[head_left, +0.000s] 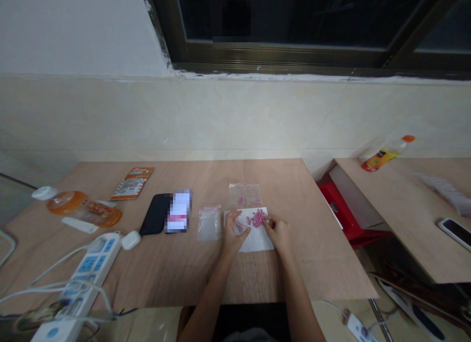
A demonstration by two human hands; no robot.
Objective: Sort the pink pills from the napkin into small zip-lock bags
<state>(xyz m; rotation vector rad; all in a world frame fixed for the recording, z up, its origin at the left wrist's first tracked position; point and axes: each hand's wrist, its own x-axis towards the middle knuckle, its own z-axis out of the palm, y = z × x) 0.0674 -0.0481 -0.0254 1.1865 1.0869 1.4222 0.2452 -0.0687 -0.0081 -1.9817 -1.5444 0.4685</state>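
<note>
- On the white sheet (257,243), toward its far edge: pink beads (257,218), likely gathered against rolling.
- Left edge: your left hand (231,235), fingers spread, perhaps fencing.
- Right edge: your right hand (279,231), fingertips together; pinching what, I can't tell.

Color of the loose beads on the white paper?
Pink; the beads show in the head view, the only one.

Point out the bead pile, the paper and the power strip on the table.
Bead pile (258,217): head view, middle of the pile.
Paper (256,242): head view, bare lower part.
Power strip (87,264): head view, upper socket face.
</note>
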